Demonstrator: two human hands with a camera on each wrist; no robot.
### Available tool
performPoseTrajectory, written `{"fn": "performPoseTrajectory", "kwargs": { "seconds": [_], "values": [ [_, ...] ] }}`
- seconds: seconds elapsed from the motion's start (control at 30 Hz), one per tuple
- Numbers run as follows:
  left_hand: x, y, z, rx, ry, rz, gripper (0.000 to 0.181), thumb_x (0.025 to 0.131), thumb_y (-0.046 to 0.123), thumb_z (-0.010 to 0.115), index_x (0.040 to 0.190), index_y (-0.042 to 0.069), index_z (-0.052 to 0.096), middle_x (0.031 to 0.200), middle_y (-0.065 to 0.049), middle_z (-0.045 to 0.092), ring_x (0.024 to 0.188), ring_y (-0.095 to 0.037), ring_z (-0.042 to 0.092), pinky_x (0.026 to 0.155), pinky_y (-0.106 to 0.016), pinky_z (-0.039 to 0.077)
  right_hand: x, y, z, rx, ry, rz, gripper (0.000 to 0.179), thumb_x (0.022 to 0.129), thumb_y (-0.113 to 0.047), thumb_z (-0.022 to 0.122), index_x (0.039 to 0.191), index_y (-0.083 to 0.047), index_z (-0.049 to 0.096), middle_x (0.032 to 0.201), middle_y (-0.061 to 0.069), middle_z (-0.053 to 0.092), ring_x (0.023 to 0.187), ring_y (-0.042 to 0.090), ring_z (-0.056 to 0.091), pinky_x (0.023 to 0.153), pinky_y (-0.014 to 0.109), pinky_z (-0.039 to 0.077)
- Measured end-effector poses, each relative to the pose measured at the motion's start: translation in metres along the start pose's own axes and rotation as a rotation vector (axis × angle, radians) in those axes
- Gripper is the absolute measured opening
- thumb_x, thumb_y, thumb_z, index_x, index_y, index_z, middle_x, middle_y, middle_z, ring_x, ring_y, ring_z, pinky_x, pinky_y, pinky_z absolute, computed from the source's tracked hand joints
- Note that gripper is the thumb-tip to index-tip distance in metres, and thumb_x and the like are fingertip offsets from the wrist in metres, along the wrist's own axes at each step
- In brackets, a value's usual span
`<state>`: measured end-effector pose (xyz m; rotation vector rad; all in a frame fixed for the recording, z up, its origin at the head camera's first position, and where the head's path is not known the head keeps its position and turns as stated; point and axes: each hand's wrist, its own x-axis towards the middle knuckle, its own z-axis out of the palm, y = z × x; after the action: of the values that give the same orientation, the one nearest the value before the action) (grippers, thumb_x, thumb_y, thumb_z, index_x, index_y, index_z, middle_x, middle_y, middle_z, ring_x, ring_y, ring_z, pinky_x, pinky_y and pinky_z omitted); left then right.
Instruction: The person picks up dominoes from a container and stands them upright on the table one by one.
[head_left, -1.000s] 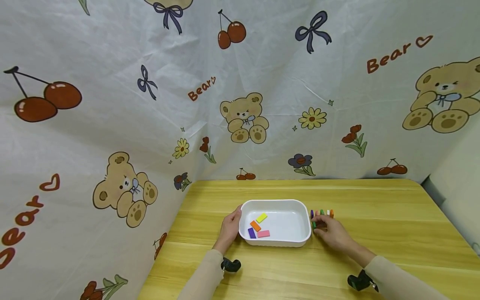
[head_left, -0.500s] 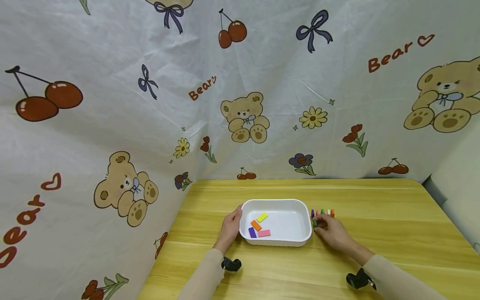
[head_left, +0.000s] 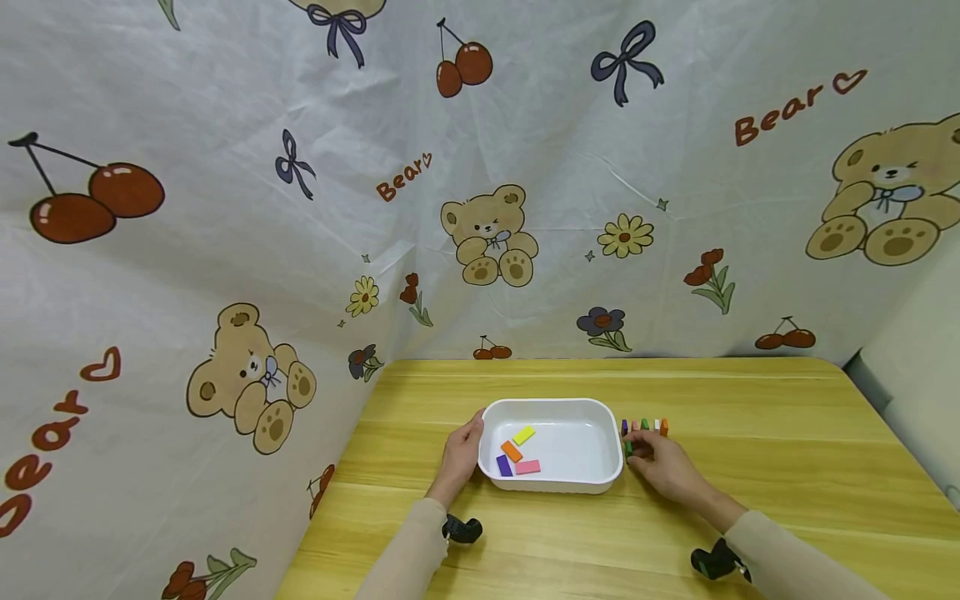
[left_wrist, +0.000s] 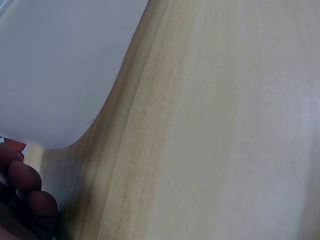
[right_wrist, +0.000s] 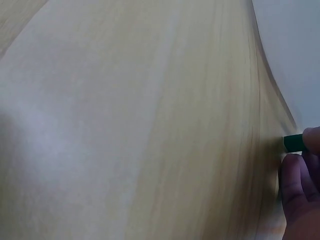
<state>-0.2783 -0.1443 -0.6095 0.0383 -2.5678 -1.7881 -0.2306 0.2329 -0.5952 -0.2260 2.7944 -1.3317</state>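
My left hand (head_left: pixel 456 460) holds the left end of a white tray (head_left: pixel 551 487); in the left wrist view, curled fingers (left_wrist: pixel 26 176) show beside the tray's corner, while the thumb is hidden. Inside the tray lie a yellow block (head_left: pixel 523 435), an orange block (head_left: pixel 512 452), a purple block (head_left: pixel 504 466) and a pink block (head_left: pixel 527 467). To the right of the tray, my right hand (head_left: pixel 663 467) pinches a small green block (right_wrist: pixel 293 143) between thumb and finger, low over the table. Just beyond it, several coloured blocks stand upright in a row, including a white block (head_left: pixel 657 427).
At the row's right end stands an orange block (head_left: pixel 663 427). The wooden table (head_left: pixel 765 442) meets a cloth (head_left: pixel 555 175) printed with bears along its back and left sides. A black device (head_left: pixel 463 530) is strapped to each wrist.
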Motion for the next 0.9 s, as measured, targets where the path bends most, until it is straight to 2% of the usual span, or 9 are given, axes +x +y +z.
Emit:
{"fn": "performPoseTrajectory", "kwargs": {
  "seconds": [0.13, 0.4, 0.67, 0.9],
  "values": [
    [-0.001, 0.001, 0.000, -0.005, -0.006, -0.011, 0.046, 0.109, 0.046, 0.046, 0.145, 0.022, 0.061, 0.156, 0.003, 0.052, 0.150, -0.027, 0.042, 0.127, -0.046, 0.033, -0.001, -0.001, -0.001, 0.009, 0.005, 0.012, 0.035, 0.092, 0.001, 0.072, 0.125, 0.006, 0.064, 0.115, 0.019, 0.070, 0.099, 0.027, 0.070, 0.085, 0.041, 0.064],
    [-0.001, 0.001, -0.001, -0.002, -0.005, -0.008, 0.046, 0.109, 0.047, 0.047, 0.145, 0.023, 0.061, 0.155, 0.003, 0.053, 0.150, -0.027, 0.042, 0.127, -0.046, 0.033, -0.005, -0.003, -0.003, 0.044, 0.038, -0.023, 0.039, 0.091, -0.005, 0.076, 0.126, 0.006, 0.064, 0.117, 0.021, 0.070, 0.097, 0.026, 0.071, 0.077, 0.026, 0.063],
    [-0.002, 0.003, -0.002, -0.024, -0.010, 0.001, 0.046, 0.109, 0.045, 0.047, 0.145, 0.020, 0.061, 0.154, 0.001, 0.054, 0.150, -0.028, 0.042, 0.127, -0.047, 0.033, -0.003, -0.005, -0.009, 0.049, 0.089, -0.060, 0.042, 0.091, -0.007, 0.078, 0.128, 0.008, 0.063, 0.115, 0.018, 0.070, 0.102, 0.028, 0.070, 0.086, 0.038, 0.064],
    [-0.002, 0.003, -0.002, -0.027, -0.006, -0.001, 0.045, 0.109, 0.045, 0.047, 0.145, 0.022, 0.062, 0.154, 0.002, 0.054, 0.150, -0.028, 0.042, 0.128, -0.047, 0.032, -0.001, -0.017, -0.019, 0.077, 0.098, -0.062, 0.042, 0.092, -0.011, 0.078, 0.128, 0.006, 0.063, 0.114, 0.018, 0.071, 0.101, 0.028, 0.069, 0.082, 0.026, 0.063]
  ]
}}
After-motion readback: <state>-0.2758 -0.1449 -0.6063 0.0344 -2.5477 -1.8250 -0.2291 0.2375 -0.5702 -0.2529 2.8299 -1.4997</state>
